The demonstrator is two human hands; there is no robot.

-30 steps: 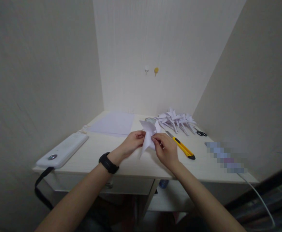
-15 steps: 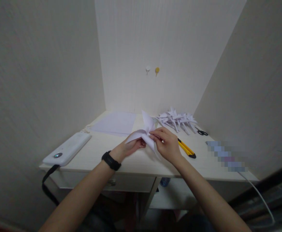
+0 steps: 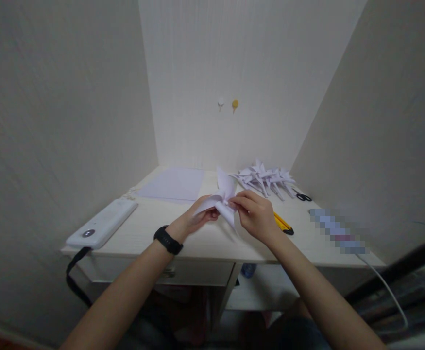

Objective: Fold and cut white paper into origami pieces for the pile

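Note:
A white paper pinwheel (image 3: 227, 182) is held up over the middle of the desk, its curved blades spread. My left hand (image 3: 198, 218) supports it from below and behind, with the fingers partly hidden by a blade. At the pinwheel's centre, the thumb and fingertips of my right hand (image 3: 254, 211) pinch the paper. A yellow utility knife (image 3: 283, 224) lies just right of my right hand, which covers part of it. Around my left wrist is a black watch (image 3: 167, 239).
Several finished paper pinwheels (image 3: 266, 177) are heaped at the back right, with black-handled scissors (image 3: 302, 196) beside them. White paper sheets (image 3: 172, 184) lie at the back left. A white device (image 3: 103, 223) with a black strap rests at the left edge; a power strip (image 3: 338, 232), blurred out, is at right.
Both hands and the pinwheel have shifted slightly right. My right hand now covers more of the utility knife. The view has moved a little, and the grip looks the same.

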